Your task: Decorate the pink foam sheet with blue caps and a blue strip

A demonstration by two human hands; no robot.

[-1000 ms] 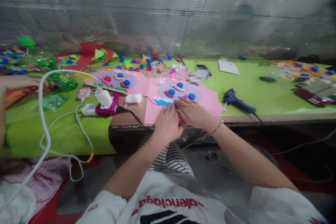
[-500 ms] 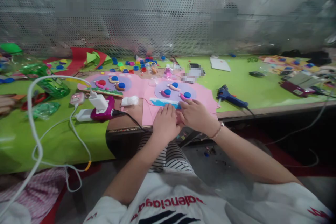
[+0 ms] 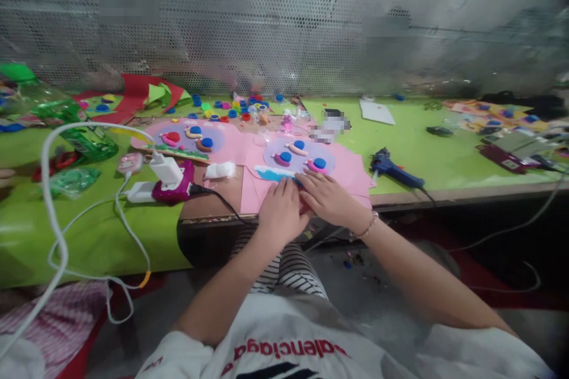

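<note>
A pink paper cutout [image 3: 351, 169] lies at the table's near edge. On its lilac oval sit several snail shapes, such as a pink one with a blue bottle cap [image 3: 319, 164] for its shell. My left hand [image 3: 282, 211] rests flat, fingers stretched out, on the lower edge just below the blue-and-white strip [image 3: 272, 174]. Beside it my right hand [image 3: 329, 198] lies flat too, its fingertips over the strip's right end. The two hands touch or nearly touch, and what is beneath them is hidden. A second pink cutout [image 3: 231, 141] with similar snails lies to the left.
A blue glue gun [image 3: 398, 170] lies on the right. At left stand a purple power adapter [image 3: 186, 180] with white cables and a green plastic bottle [image 3: 91, 142]. Loose bottle caps [image 3: 232, 113] and a red paper sheet [image 3: 136, 95] lie behind. A perforated metal screen [image 3: 284, 23] backs the table.
My right hand has slid slightly, its fingers flatter and straighter on the paper. My left hand stays almost in place. Another person's hand at far left has mostly left the view.
</note>
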